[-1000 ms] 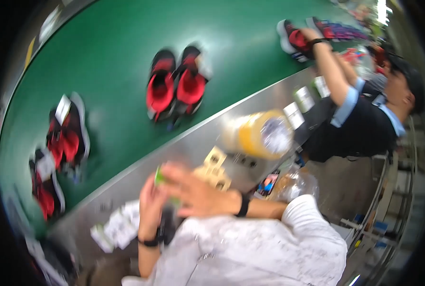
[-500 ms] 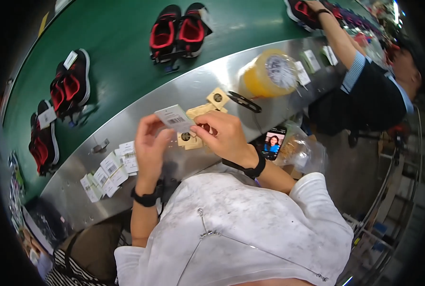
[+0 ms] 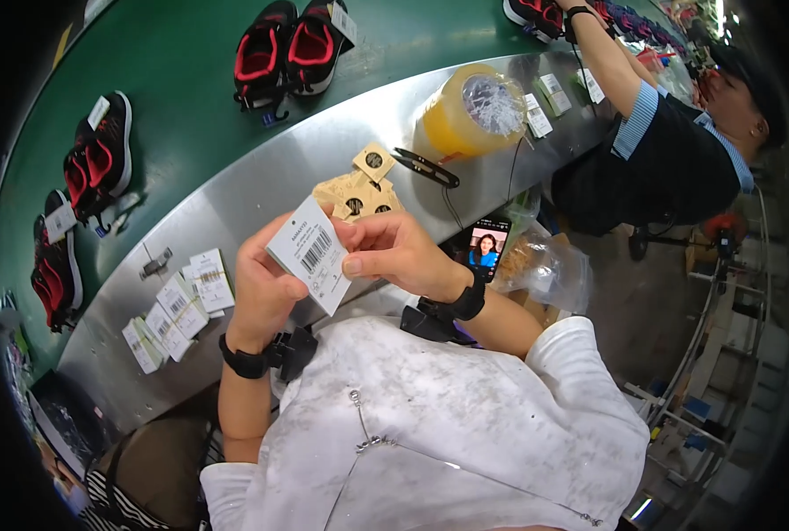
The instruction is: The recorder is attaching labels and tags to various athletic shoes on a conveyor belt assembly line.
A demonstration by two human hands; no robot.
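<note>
A white hang tag (image 3: 309, 257) with a barcode is held upright between my two hands above the metal ledge. My left hand (image 3: 266, 288) is closed on its left edge, with the thumb in front. The thumb and fingers of my right hand (image 3: 405, 257) pinch its right edge; whether anything else is in that hand is hidden. Just beyond my fingers lies a pile of small tan cards (image 3: 334, 189) with black round marks. Black thread snips (image 3: 426, 167) rest to the right of the pile. Stacks of similar white tags (image 3: 175, 305) lie left of my left hand.
Black-and-red shoes (image 3: 290, 51) stand in pairs on the green belt (image 3: 182, 88) beyond the metal ledge (image 3: 235, 190). A yellow cylinder (image 3: 448, 124) stands on the ledge. A lit phone (image 3: 486, 248) and clear plastic bag (image 3: 554, 270) sit right. A co-worker (image 3: 678, 133) reaches toward farther shoes.
The tag has come lower and nearer, tilted so its printed face shows more fully, with my right fingers now at its edge. The surroundings have shifted left and slightly up in view.
</note>
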